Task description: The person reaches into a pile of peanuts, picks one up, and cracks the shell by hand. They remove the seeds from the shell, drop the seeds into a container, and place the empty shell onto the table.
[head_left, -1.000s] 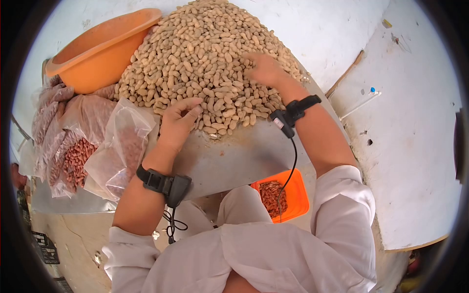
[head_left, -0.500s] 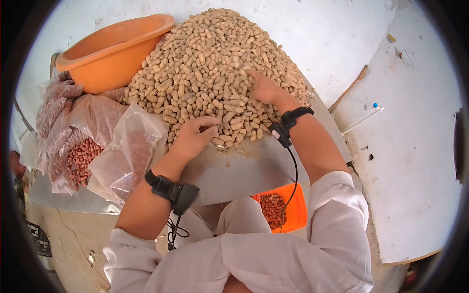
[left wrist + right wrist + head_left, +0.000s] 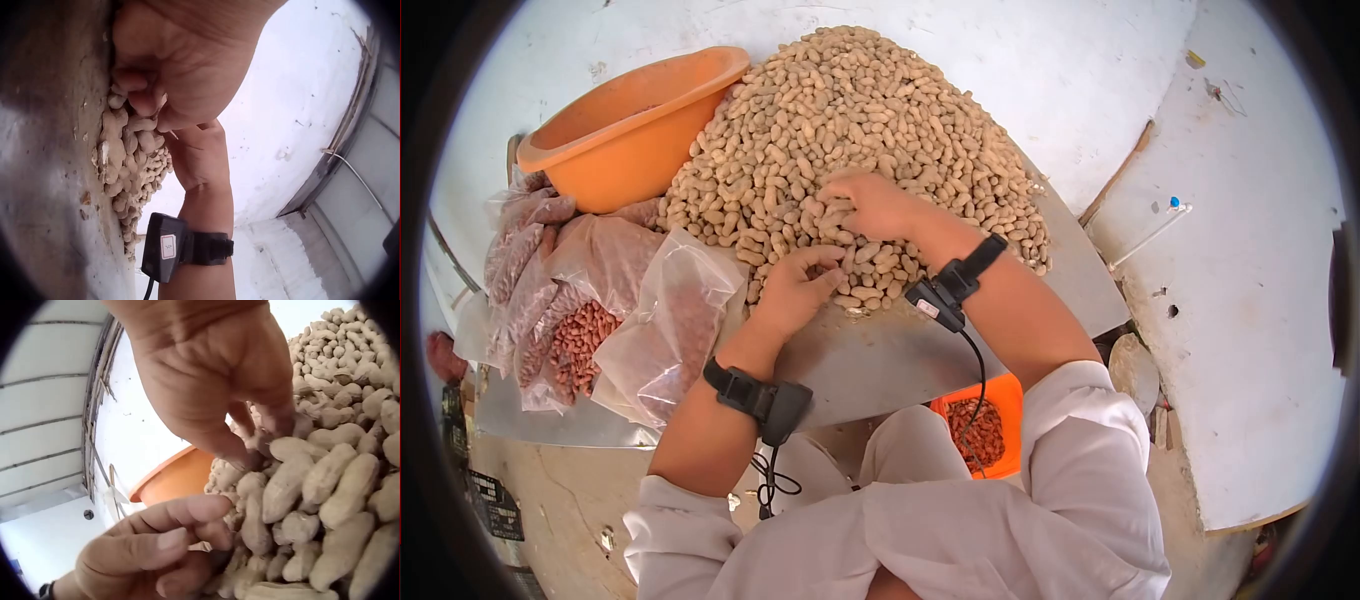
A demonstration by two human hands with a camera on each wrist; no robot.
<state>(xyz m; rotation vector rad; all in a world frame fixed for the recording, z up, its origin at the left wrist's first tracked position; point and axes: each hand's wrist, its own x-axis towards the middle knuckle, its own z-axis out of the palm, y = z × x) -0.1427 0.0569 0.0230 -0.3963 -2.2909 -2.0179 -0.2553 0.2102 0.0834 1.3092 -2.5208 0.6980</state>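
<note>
Across the grey table [image 3: 830, 365], a big sloping heap of unshelled peanuts [image 3: 850, 110], front edge close to the left hand. Orange basin [image 3: 630, 135] beside its left flank. Clear bags [image 3: 595, 250] just in front of the basin, with reddish kernels [image 3: 580, 345] visible in one. Lower down, by the knees, orange tub [image 3: 1012, 415] with a reddish load [image 3: 975, 435].

Right hand [image 3: 882, 208] over the lower slope: fingers loosely bent, tips down among the nuts. Can't tell if pinching one. Left hand [image 3: 795, 290] at the front edge: fingers curved, thumb near index fingertip. Pale bit visible by the fingers, too blurred to call a held nut.

Risks, judging from here: digging low on the slope could undercut the heap and send nuts sliding toward the table's front edge. Hands very close, so possible knock of knuckles and a dropped nut. Bare front strip with nothing to stop rollers. Smallest worry: loose crumbs [image 3: 85, 197] by the edge, easily scooped up with nuts.
</note>
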